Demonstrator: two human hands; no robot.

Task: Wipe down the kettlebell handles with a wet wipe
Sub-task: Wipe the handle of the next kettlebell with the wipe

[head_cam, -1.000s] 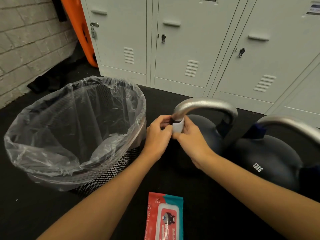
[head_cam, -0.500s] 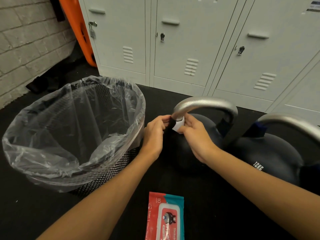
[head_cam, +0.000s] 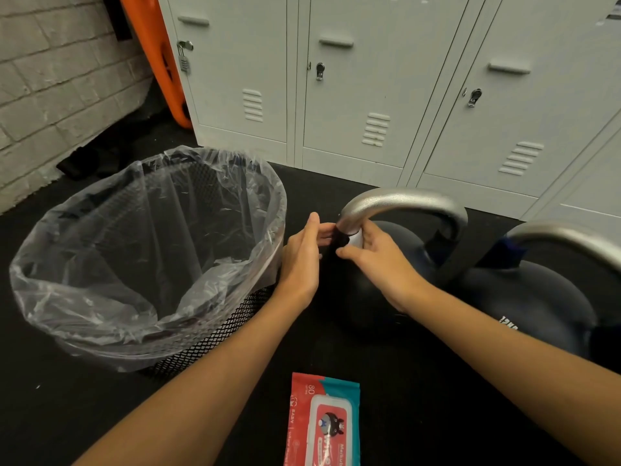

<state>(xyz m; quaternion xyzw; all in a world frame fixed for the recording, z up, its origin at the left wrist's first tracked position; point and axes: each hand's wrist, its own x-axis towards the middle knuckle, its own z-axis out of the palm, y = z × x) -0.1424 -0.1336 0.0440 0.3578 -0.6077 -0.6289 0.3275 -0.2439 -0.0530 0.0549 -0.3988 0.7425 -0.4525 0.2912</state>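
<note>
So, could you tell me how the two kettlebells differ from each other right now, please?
The near kettlebell has both hands at its handle: the right hand holds a white wipe there, and the left hand touches it. The far kettlebell is untouched. The near one shows whole; the far one's handle runs out of frame and it shows white lettering. Both have dark bodies and silver handles.

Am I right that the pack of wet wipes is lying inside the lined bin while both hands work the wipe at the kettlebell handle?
Not quite: the head view shows the pack of wet wipes lying on the black floor, outside the lined bin. Both hands, left hand and right hand, are at the kettlebell handle with the wipe.
</note>
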